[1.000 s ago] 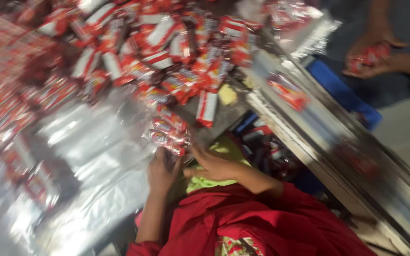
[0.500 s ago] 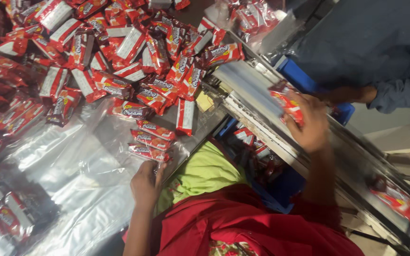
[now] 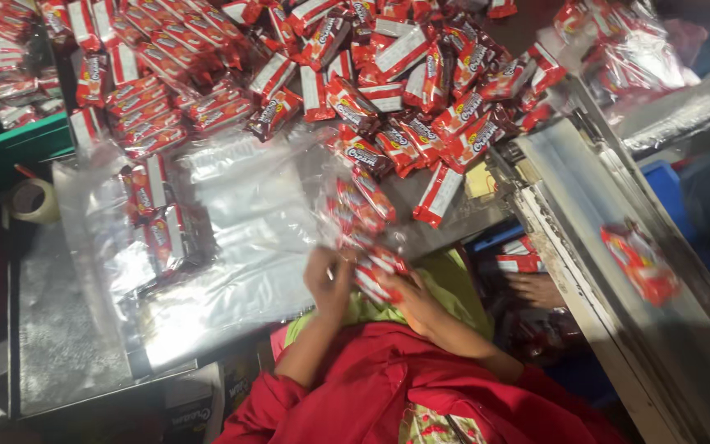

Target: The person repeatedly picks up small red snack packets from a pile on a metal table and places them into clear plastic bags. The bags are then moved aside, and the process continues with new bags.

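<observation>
Both hands meet at table edge: left hand (image 3: 328, 284) and right hand (image 3: 417, 298) pinch a packet stack (image 3: 375, 275) in a clear bag (image 3: 232, 247), squaring it near the pile (image 3: 371, 74)

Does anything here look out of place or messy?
Mostly a loose heap of red snack packets covering the table top. One red packet lies alone on the metal chute at right, apart from the heap. Both hands, left hand and right hand, hold packets.

Single head view, looking steeply down, close over table (image 3: 67, 329); edges blurred, tilt probably slightly rightward.
</observation>
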